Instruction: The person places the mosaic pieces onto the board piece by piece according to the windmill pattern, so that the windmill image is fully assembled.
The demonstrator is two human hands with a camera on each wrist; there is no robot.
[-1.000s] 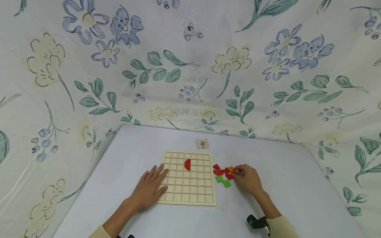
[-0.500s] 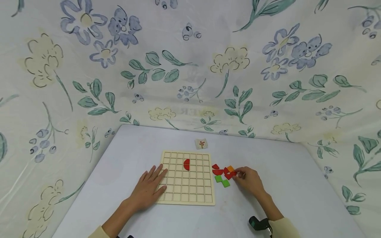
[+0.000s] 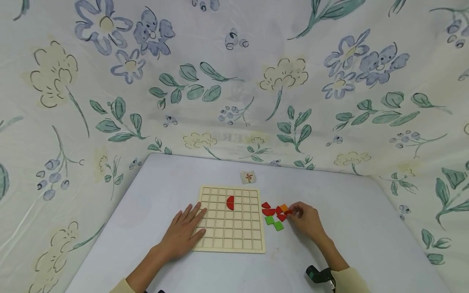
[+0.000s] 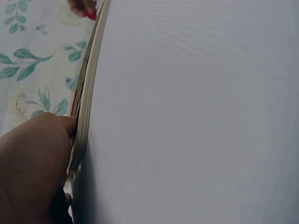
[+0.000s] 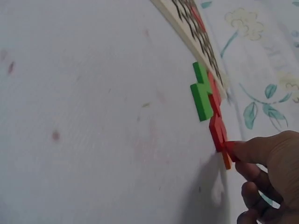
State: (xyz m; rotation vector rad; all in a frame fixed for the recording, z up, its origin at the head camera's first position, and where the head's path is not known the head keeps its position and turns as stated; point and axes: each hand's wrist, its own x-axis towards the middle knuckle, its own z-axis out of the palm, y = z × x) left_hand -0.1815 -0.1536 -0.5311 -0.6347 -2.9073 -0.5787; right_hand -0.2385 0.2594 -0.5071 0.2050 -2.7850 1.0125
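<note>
Square pale-wood grid board (image 3: 243,234) on a smooth white table (image 3: 348,211): piece pick-up stage.

Left hand (image 3: 183,232) lies flat across the board's left edge, fingers spread, gripping nothing; right hand (image 3: 307,219), off the right edge, pinches with thumb and finger. Just beyond the far edge: small printed card (image 3: 248,177). In the board's upper middle, two red quarter-round pieces (image 3: 231,200) form a half disc. Beside the right edge: loose red flat pieces (image 3: 269,212), two bright-green square tiles (image 3: 279,226), one orange square tile (image 3: 283,208). Pinched item: small red block (image 5: 232,150), near the orange tile, shape partly hidden. Judged step: picking up this block. Next move probably calls for a firm pinch and lifting clear of neighbours.
</note>
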